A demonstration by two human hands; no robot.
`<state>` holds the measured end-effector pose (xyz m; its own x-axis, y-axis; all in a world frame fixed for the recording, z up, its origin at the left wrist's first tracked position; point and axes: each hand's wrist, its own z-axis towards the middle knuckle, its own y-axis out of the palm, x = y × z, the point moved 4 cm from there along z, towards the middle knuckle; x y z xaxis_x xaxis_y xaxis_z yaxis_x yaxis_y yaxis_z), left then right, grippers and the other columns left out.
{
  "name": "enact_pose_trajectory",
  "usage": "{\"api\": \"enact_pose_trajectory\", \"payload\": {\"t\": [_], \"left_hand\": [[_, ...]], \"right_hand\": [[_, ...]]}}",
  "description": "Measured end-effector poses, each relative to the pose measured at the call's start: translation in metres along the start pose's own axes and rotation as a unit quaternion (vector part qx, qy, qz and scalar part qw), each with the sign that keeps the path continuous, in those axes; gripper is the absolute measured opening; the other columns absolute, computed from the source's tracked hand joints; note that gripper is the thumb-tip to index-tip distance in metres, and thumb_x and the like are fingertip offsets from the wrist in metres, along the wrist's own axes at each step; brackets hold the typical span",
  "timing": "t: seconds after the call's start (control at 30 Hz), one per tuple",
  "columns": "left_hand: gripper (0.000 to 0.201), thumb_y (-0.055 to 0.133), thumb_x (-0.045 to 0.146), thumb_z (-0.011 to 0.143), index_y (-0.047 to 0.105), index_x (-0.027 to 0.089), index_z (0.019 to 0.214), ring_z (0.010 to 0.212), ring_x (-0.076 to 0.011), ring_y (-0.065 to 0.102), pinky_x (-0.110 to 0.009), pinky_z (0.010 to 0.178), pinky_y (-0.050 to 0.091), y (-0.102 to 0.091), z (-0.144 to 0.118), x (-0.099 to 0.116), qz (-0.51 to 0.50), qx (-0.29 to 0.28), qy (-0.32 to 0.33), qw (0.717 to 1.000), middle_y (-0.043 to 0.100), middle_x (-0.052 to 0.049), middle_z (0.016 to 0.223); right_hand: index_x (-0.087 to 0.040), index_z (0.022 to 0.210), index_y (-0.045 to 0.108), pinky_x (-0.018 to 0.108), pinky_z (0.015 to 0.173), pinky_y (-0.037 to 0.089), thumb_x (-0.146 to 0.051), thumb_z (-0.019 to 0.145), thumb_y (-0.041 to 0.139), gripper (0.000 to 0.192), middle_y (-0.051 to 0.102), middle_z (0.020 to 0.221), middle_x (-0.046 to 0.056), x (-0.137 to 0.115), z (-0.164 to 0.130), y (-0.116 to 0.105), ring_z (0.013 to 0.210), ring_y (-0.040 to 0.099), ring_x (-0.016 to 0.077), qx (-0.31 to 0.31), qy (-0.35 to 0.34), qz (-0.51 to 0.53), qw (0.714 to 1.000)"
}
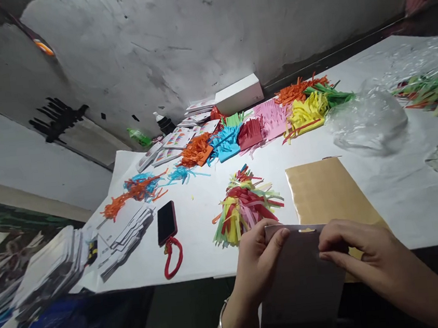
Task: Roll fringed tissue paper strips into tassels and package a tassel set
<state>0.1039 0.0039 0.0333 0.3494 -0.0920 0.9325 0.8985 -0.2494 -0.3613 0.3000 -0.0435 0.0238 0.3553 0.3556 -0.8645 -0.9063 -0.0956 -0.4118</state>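
Both hands hold one grey card sleeve [301, 275] upright at the near bench [403, 202] edge, long axis running near to far. Left hand [259, 264] and right hand [353, 251] have fingers pinching its top edge from either side. One mixed bundle of coloured paper strips [242, 206] lies just beyond the left hand; one gold flat envelope [323, 189] lies beyond the right.

We note a white table [422, 200] running along a grey plastered wall [197, 36], scuffed and stained (black paint strokes to the table's far left). Light falls brightest on the wall just behind the table's back edge. Below the table's near edge, the space lies in shadow.
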Motion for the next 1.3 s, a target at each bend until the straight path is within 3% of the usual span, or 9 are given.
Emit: {"api": "enact_pose_trajectory", "payload": {"t": [0.33, 0.53, 0.67, 0.73, 0.83, 0.93, 1.07, 1.17, 1.3], "left_hand": [[0.026, 0.066, 0.042, 0.09, 0.066, 0.018, 0.082, 0.068, -0.0149, 0.052, -0.024, 0.063, 0.04, 0.007, 0.002, -0.003, -0.039, -0.01, -0.018, 0.999, 0.061, 0.0, 0.072], [0.03, 0.066, 0.046, 0.091, 0.066, 0.017, 0.083, 0.066, -0.0144, 0.051, -0.024, 0.06, 0.039, 0.006, 0.003, -0.007, -0.06, -0.026, -0.038, 0.997, 0.061, 0.0, 0.071], [0.032, 0.066, 0.048, 0.09, 0.066, 0.017, 0.081, 0.066, -0.0153, 0.053, -0.024, 0.061, 0.04, 0.003, 0.002, -0.009, -0.061, -0.024, -0.035, 0.997, 0.062, -0.001, 0.072], [0.032, 0.067, 0.048, 0.09, 0.066, 0.017, 0.081, 0.067, -0.0153, 0.052, -0.024, 0.061, 0.04, 0.003, 0.001, -0.008, -0.061, -0.026, -0.034, 0.997, 0.062, -0.001, 0.071], [0.029, 0.067, 0.045, 0.091, 0.067, 0.018, 0.08, 0.066, -0.0143, 0.051, -0.023, 0.062, 0.04, 0.005, 0.001, -0.006, -0.06, -0.042, -0.03, 0.997, 0.061, 0.0, 0.069], [0.028, 0.067, 0.043, 0.091, 0.067, 0.018, 0.079, 0.067, -0.0144, 0.052, -0.023, 0.062, 0.04, 0.007, 0.001, -0.004, -0.059, -0.058, -0.029, 0.996, 0.062, 0.0, 0.07], [0.028, 0.067, 0.044, 0.091, 0.068, 0.017, 0.081, 0.068, -0.0148, 0.053, -0.024, 0.063, 0.041, 0.005, 0.002, -0.006, -0.052, -0.056, -0.033, 0.997, 0.063, 0.0, 0.071], [0.029, 0.067, 0.044, 0.091, 0.067, 0.017, 0.08, 0.068, -0.0151, 0.053, -0.024, 0.064, 0.041, 0.005, 0.004, -0.008, -0.038, -0.053, -0.029, 0.997, 0.062, 0.0, 0.07], [0.029, 0.068, 0.044, 0.09, 0.069, 0.017, 0.08, 0.071, -0.0162, 0.054, -0.025, 0.065, 0.042, 0.002, 0.007, -0.009, -0.027, -0.045, -0.031, 0.998, 0.063, -0.001, 0.073]], "right_hand": [[-0.024, 0.094, 0.061, 0.02, 0.071, 0.052, -0.009, 0.095, 0.055, 0.016, 0.068, 0.085, -0.004, 0.004, -0.004, 0.019, 0.08, 0.068, 0.0104, 0.082, -0.08, -0.077, 0.99], [-0.018, 0.115, 0.059, 0.028, 0.083, 0.051, -0.015, 0.101, 0.055, 0.015, 0.07, 0.097, 0.006, 0.002, -0.009, 0.024, 0.089, 0.068, 0.0177, 0.167, -0.137, -0.247, 0.945], [-0.013, 0.136, 0.05, 0.044, 0.096, 0.046, -0.038, 0.098, 0.063, 0.048, 0.064, 0.116, 0.016, 0.01, -0.007, 0.018, 0.107, 0.062, 0.0298, 0.223, -0.1, -0.322, 0.915], [-0.016, 0.131, 0.053, 0.046, 0.094, 0.047, -0.045, 0.099, 0.06, 0.045, 0.065, 0.116, 0.014, 0.015, -0.004, 0.018, 0.108, 0.061, 0.0308, 0.194, -0.096, -0.288, 0.933], [-0.022, 0.106, 0.061, 0.038, 0.077, 0.048, -0.046, 0.098, 0.061, 0.025, 0.068, 0.092, 0.005, 0.02, 0.001, 0.02, 0.086, 0.063, 0.0245, 0.138, -0.085, -0.214, 0.963], [-0.024, 0.085, 0.063, 0.032, 0.068, 0.048, -0.041, 0.1, 0.059, 0.023, 0.066, 0.077, 0.0, 0.021, 0.004, 0.017, 0.074, 0.062, 0.0197, 0.095, -0.04, -0.14, 0.985], [-0.027, 0.106, 0.068, 0.031, 0.08, 0.054, -0.031, 0.1, 0.058, 0.012, 0.073, 0.095, 0.0, 0.024, 0.004, 0.017, 0.089, 0.068, 0.019, 0.053, -0.03, -0.085, 0.994], [-0.026, 0.119, 0.066, 0.037, 0.087, 0.055, -0.026, 0.091, 0.069, 0.028, 0.073, 0.107, 0.004, 0.028, 0.003, 0.018, 0.099, 0.068, 0.0228, 0.058, -0.032, -0.107, 0.992], [-0.03, 0.122, 0.066, 0.035, 0.091, 0.058, -0.02, 0.094, 0.06, 0.03, 0.072, 0.115, 0.004, 0.037, 0.003, 0.017, 0.108, 0.068, 0.0212, 0.007, 0.031, -0.047, 0.998]]}}
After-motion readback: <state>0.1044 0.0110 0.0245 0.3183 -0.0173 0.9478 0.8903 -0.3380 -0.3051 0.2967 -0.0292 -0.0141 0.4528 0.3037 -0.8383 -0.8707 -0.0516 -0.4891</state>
